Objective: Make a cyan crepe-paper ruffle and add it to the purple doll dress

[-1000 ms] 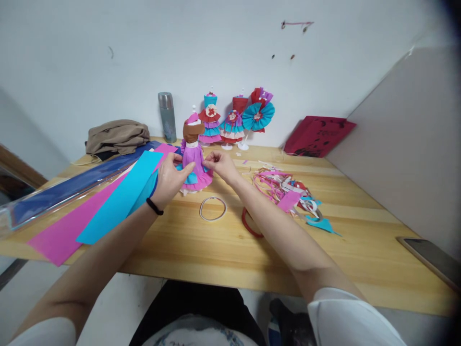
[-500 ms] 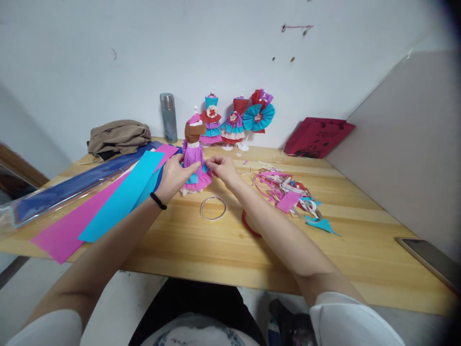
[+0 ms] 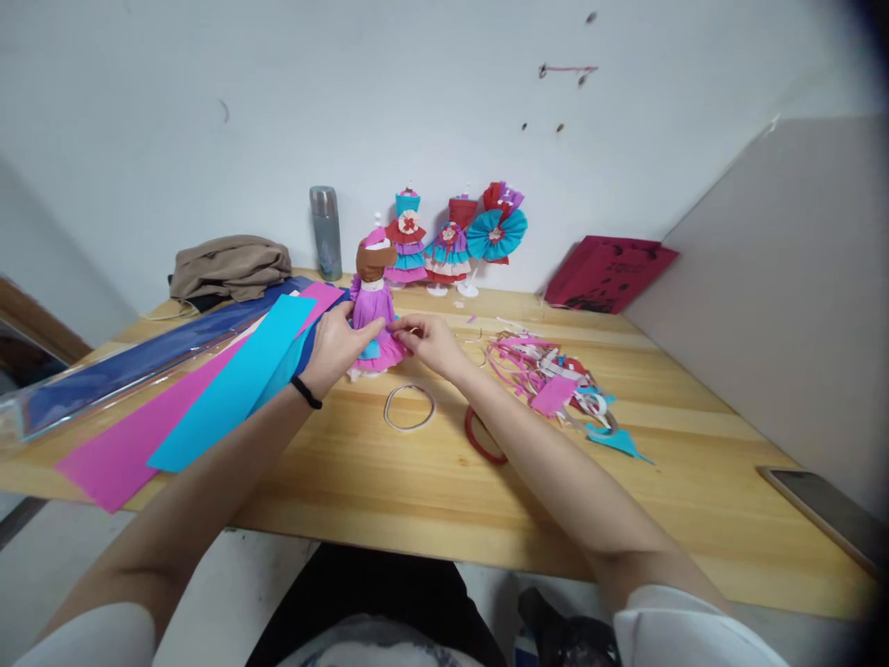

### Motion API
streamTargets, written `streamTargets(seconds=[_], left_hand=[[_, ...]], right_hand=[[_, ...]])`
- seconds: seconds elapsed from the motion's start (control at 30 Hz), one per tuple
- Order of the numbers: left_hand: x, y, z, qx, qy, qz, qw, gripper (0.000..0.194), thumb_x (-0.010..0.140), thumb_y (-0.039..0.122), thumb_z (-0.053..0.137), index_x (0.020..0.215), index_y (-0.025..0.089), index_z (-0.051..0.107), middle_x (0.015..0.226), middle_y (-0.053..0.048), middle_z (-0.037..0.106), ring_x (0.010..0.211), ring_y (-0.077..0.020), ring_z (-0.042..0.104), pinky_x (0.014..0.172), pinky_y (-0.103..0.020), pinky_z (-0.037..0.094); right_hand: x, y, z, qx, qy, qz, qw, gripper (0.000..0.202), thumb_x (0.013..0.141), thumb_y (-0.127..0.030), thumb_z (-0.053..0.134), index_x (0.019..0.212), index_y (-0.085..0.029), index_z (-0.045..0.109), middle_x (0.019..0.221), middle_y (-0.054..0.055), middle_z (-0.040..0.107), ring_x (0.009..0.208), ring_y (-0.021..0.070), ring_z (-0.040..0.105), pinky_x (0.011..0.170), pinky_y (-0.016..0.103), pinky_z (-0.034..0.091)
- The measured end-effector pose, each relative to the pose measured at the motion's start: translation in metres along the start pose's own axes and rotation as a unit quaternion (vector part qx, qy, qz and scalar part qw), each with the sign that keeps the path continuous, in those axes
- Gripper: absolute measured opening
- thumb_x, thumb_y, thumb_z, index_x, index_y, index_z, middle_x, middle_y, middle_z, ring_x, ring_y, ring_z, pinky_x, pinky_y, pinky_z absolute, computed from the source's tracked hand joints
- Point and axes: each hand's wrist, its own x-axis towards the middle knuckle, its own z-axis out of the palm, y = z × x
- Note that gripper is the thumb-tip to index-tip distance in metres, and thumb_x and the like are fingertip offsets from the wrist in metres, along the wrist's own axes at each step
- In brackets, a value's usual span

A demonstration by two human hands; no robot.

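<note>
A small dress form (image 3: 373, 301) stands on the wooden table, wearing a brown top and a purple skirt with blue pieces near its hem. My left hand (image 3: 339, 347) is at the skirt's left side, thumb stretched across its front, fingers partly hidden behind it. At the skirt's right side my right hand (image 3: 425, 341) pinches with thumb and forefinger; what lies between the fingertips is too small to make out. A pale ring (image 3: 409, 428) lies flat in front of the dress form.
Blue and pink strips (image 3: 232, 384) lie at left, near folded brown cloth (image 3: 229, 267) and a flask (image 3: 325, 232). Several dressed forms (image 3: 451, 243) stand by the wall. At right are paper scraps (image 3: 556, 394), a red bag (image 3: 611, 273) and a phone (image 3: 823, 509). A red ring (image 3: 479, 443) lies under my right forearm.
My right hand has moved slightly left, onto the skirt's front right, covering the blue piece there. The camera view has tilted a little. My left hand stays at the skirt.
</note>
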Motion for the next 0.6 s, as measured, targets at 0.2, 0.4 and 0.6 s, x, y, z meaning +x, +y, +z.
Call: streamTargets(seconds=[0.2,0.4,0.6], left_hand=[[-0.01,-0.001,-0.008,0.036,0.023,0.011,0.999,0.046,0.075,0.044,0.072,0.11,0.014,0.07,0.114,-0.013,0.073,0.107,-0.0294,0.067,0.097,-0.042,0.051],[-0.019,-0.015,-0.023,-0.038,0.055,-0.066,0.996,0.057,0.074,0.048,0.071,0.12,0.013,0.065,0.128,-0.017,0.066,0.12,-0.0311,0.061,0.106,-0.044,0.044],[-0.028,-0.022,-0.039,-0.094,0.042,-0.114,0.988,0.04,0.082,0.048,0.059,0.102,0.014,0.067,0.112,-0.013,0.071,0.107,-0.027,0.065,0.096,-0.039,0.049]], right_hand=[[0.017,-0.032,-0.029,-0.02,0.06,-0.069,0.996,0.022,0.076,-0.023,0.061,0.091,-0.014,0.074,0.072,0.003,0.069,0.051,0.0119,0.053,0.054,0.028,0.046],[0.056,-0.088,-0.042,-0.052,0.091,-0.178,0.978,0.019,0.08,-0.027,0.062,0.092,-0.018,0.073,0.086,0.008,0.074,0.066,0.0191,0.065,0.061,0.033,0.052],[0.076,-0.128,-0.026,-0.198,0.042,-0.26,0.944,0.014,0.083,-0.023,0.063,0.087,-0.017,0.076,0.092,0.009,0.076,0.085,0.0234,0.068,0.078,0.037,0.052]])
